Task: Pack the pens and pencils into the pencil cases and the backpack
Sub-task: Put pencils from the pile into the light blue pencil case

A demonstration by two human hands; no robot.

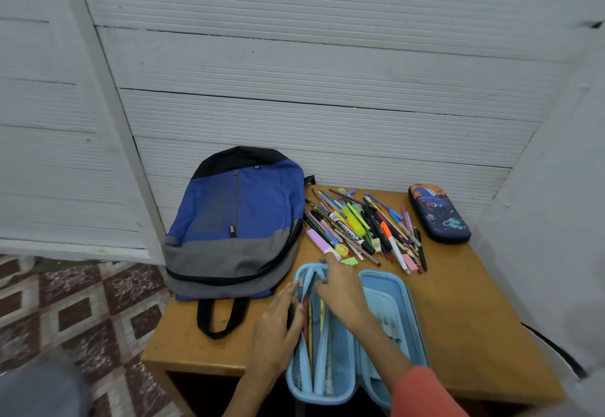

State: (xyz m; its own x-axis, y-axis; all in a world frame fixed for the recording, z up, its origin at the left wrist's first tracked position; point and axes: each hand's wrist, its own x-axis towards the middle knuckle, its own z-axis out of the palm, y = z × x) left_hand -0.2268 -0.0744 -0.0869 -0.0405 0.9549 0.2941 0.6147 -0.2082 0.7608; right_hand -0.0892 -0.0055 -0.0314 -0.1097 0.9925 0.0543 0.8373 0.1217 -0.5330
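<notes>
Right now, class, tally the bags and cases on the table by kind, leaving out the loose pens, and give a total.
Backpacks: 1, the blue and grey backpack
Pencil cases: 2, the open light blue pencil case and the shut dark blue pencil case
Total: 3

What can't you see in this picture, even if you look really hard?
All in the head view:
- Inside the dark blue pencil case: its lid is shut.
- Inside the backpack: its zips look closed.
- Whether the right hand pinches anything at the light blue pencil case: its own curled fingers cover the spot.
- The words on the pens: too small to read.
</notes>
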